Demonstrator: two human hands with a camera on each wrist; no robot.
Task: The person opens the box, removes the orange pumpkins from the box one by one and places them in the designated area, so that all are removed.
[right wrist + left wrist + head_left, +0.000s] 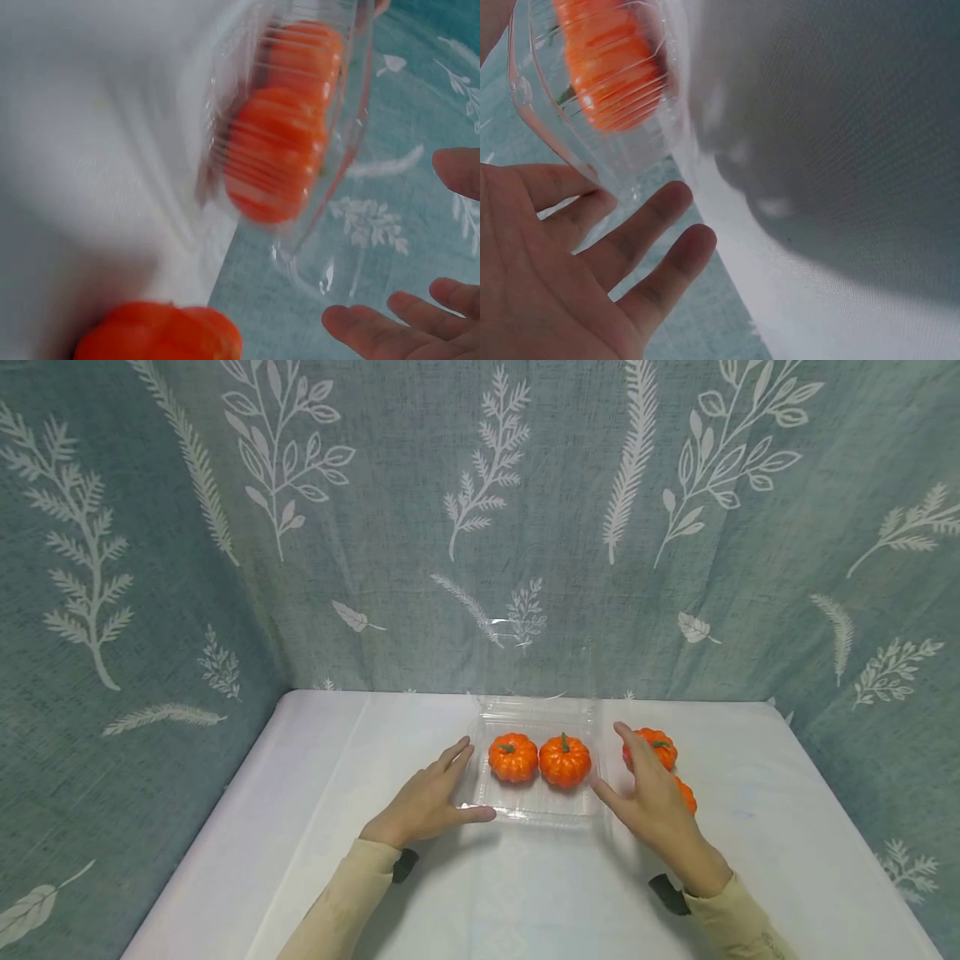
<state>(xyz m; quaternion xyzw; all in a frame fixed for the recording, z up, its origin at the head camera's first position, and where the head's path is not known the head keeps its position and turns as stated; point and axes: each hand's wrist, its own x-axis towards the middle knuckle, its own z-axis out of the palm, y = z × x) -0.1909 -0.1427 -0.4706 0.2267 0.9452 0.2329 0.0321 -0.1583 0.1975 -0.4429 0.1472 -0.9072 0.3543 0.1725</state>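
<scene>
A clear plastic clamshell box lies on the white table with its lid raised at the back. Two small orange pumpkins with green stems, a left one and a right one, sit side by side inside. At the box's left side is my left hand, fingers extended; in the left wrist view fingertips are right at the rim. My right hand is spread by the right side, holding nothing. Partly behind it, two more pumpkins, a far one and a near one, rest on the table.
The white-covered table ends at a blue-green curtain with white leaf patterns, which rises behind it and along both sides. The raised lid stands close to the back curtain.
</scene>
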